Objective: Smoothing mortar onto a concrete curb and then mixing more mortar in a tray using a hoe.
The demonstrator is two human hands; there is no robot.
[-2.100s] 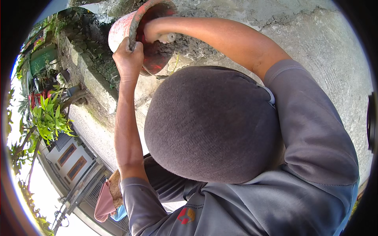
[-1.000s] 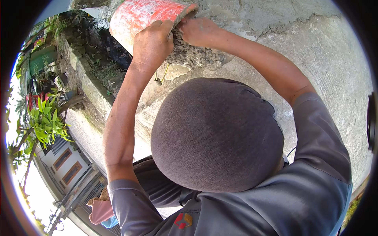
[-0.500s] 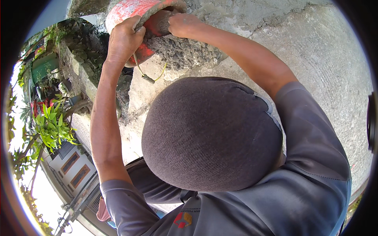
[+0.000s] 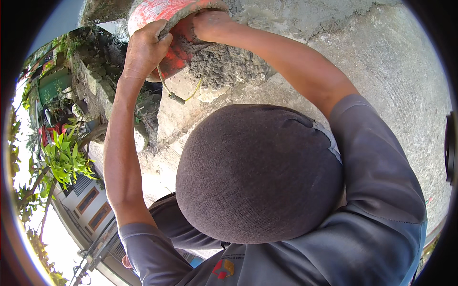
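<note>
- At eleven o'clock: red bucket (image 4: 177,47), tipped toward mortar (image 4: 230,62).
- Left hand (image 4: 147,45): closed round rim (image 4: 183,16); loosening could let bucket roll.
- Right hand (image 4: 209,26): inside bucket, fingers hidden, hold untellable; gritty rim could scrape it.

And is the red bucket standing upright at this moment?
No, the red bucket is tipped well over, its opening facing the rough grey heap, with the left hand gripping its edge.

Outdoor setting. Rough grey concrete floor (image 4: 396,86) spans the right side; a low wall (image 4: 101,89) stands at left. Below it, green leaves (image 4: 67,157) overhang a white house (image 4: 93,208) with brown-framed windows (image 4: 99,216), beside glaring daylight.
</note>
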